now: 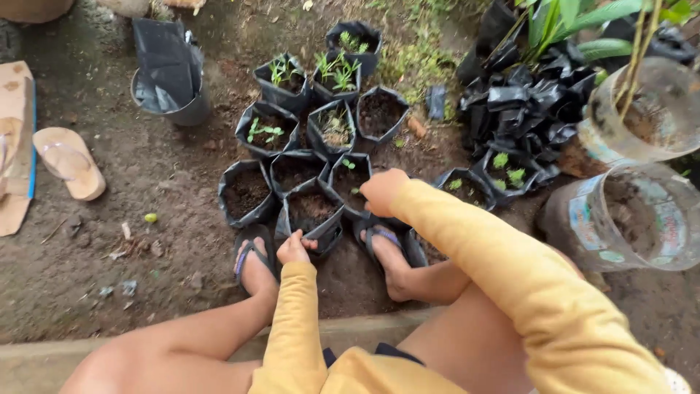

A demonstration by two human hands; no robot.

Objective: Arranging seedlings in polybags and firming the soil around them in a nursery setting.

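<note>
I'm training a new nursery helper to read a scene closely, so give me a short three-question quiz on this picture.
1. True or false: the left hand grips the rim of a black plastic grow bag filled with soil.
2. Where is the right hand?
A. on the tan rubber sandal
B. over a soil-filled black bag holding a small green seedling
C. inside the clear plastic bottle planter
3. Fill in: the grey round bucket holds folded ____ plastic bags.

Key: 1 true. 2 B. 3 black.
</note>
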